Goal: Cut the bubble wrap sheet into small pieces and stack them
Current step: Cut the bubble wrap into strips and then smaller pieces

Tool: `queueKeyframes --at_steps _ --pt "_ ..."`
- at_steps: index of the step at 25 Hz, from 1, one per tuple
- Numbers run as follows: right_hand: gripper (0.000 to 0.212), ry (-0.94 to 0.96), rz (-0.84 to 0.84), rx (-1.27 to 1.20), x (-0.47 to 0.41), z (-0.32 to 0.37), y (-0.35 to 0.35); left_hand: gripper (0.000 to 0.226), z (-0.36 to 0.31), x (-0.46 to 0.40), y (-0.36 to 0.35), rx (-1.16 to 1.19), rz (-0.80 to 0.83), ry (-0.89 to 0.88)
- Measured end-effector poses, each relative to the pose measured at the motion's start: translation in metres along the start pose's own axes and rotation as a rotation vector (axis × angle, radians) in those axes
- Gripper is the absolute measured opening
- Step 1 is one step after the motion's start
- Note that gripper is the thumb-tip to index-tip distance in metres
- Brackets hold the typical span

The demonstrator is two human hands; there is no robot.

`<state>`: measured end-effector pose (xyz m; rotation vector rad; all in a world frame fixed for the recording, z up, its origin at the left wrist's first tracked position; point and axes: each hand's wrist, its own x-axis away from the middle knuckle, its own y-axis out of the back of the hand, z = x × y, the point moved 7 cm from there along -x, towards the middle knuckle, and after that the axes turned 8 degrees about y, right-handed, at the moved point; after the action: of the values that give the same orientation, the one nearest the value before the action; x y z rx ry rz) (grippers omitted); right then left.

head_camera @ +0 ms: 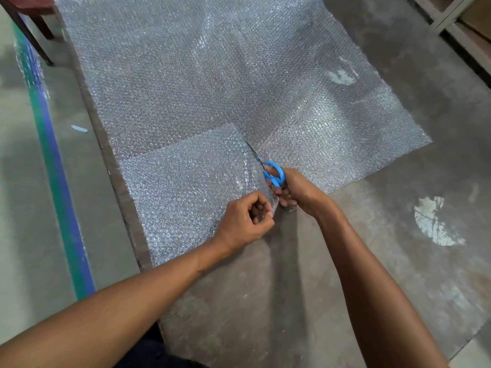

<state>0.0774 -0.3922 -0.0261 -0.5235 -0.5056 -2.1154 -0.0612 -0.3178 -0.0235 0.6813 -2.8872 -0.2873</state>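
A large bubble wrap sheet (212,75) lies spread flat on the floor (398,235), over a brown strip of cardboard (117,171) that shows along its left edge. A cut runs into the sheet from its near edge, and the part to the left of the cut looks whiter, as if it lies double there.

The right hand (295,188) grasps a pair of scissors with blue handles (273,175); the fingers go through the handle loops and the grip is closed around them. The thin blades (252,150) point away from the person and lie in the cut line, their tip at the far end of the cut. I cannot tell if the blades are apart or together.

The left hand (247,221) is just beside the right one, on the left side of the cut. Its fingers are curled and pinch the near corner of the sheet, lifting it a little.

At far left, a green and blue stripe (58,181) runs along the floor, and near it lies a small pale scrap (79,128). A dark wooden furniture leg (29,33) stands at the top left corner.
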Motion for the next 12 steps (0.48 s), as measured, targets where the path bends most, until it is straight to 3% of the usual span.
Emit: queueKeyframes --at_steps 6,8,10,12 --pt "0.051 -0.023 -0.001 -0.038 -0.004 0.005 -0.007 0.012 -0.003 0.000 0.002 0.044 0.038 -0.004" --pt "0.051 -0.004 -0.007 -0.048 -0.005 0.004 -0.005 0.017 -0.023 -0.002 0.013 0.009 0.009 -0.080" --pt "0.050 0.009 0.000 -0.049 -0.004 0.004 -0.003 0.031 -0.042 -0.023 0.037 -0.234 -0.102 -0.185" --pt "0.050 -0.003 0.008 -0.036 -0.002 0.002 -0.002 0.057 -0.041 -0.059 0.060 -0.627 -0.134 -0.208"
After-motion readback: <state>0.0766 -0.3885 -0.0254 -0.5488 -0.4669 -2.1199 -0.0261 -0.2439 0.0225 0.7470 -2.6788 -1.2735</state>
